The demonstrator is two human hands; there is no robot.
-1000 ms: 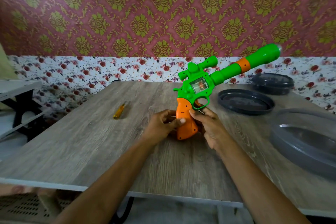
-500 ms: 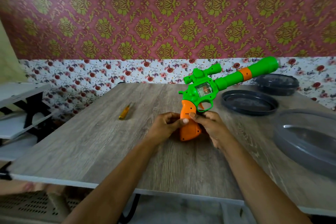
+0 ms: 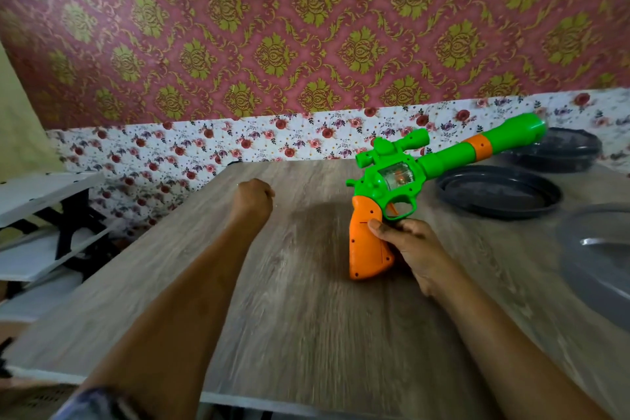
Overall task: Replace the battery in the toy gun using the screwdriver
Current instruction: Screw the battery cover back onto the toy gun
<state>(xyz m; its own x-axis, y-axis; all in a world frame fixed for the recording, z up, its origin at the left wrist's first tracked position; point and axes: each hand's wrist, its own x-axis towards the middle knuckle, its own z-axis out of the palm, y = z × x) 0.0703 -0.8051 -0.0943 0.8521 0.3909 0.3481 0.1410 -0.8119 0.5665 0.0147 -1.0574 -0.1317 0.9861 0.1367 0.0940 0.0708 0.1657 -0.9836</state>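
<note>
The right hand (image 3: 414,245) clamped the toy gun (image 3: 385,181) by its grip at the desk (image 3: 306,334) middle, the left hand (image 3: 254,196) curled near its far edge, on what I couldn't tell; the gun would want steadying.

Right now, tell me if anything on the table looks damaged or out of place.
Nothing stands out. The right hand grips the gun by its handle, barrel tilted up; no cracks or loose parts show. The left hand is curled farther off.

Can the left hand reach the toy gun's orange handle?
Probably yes: only bare wooden table separates the left hand from the green toy gun's orange plastic handle; the right hand grips one side.
</note>
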